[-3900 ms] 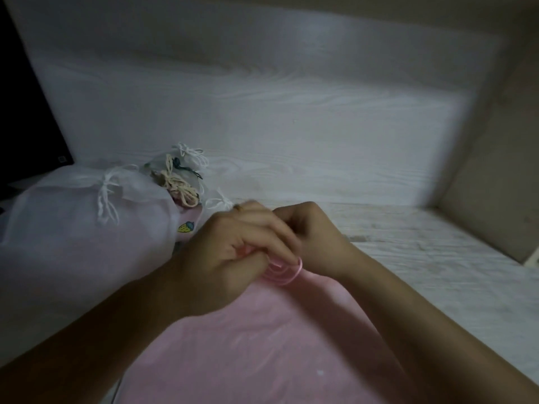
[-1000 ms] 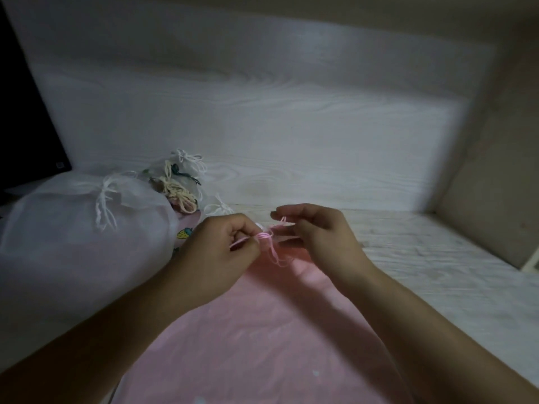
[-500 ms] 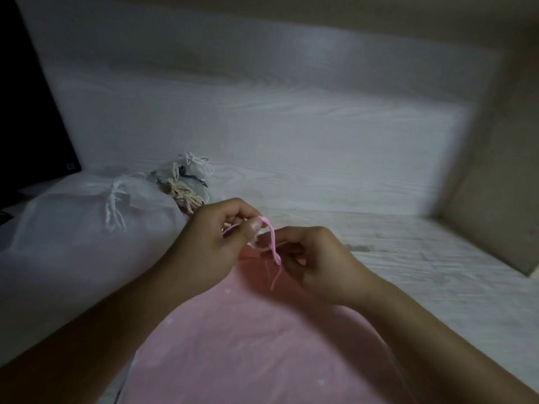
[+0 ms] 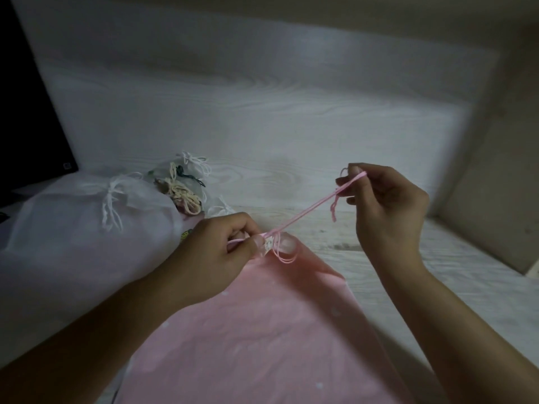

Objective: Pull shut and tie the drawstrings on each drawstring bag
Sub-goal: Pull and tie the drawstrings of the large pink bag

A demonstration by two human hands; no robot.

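Note:
A pink drawstring bag [image 4: 262,330] with small white dots lies on the pale wooden surface in front of me, its gathered neck pointing away. My left hand [image 4: 213,258] pinches the pink drawstring [image 4: 306,212] right at the neck, beside the knot. My right hand [image 4: 385,205] is raised up and to the right, pinching the cord's far end, so the string runs taut between the two hands. A short tail hangs below my right fingers. A small loop of cord droops from the knot.
A large white sheer bag [image 4: 75,228] with a tied white cord lies to the left. Behind it sit several small tied pouches [image 4: 183,182]. A dark screen [image 4: 26,118] stands at the far left. A wooden back panel [image 4: 262,112] and a beige side wall [image 4: 495,170] enclose the surface.
My right hand has moved up and to the right with the cord's end, pulling the pink string straight. My left hand has lowered to the bag's neck and stayed pinching there.

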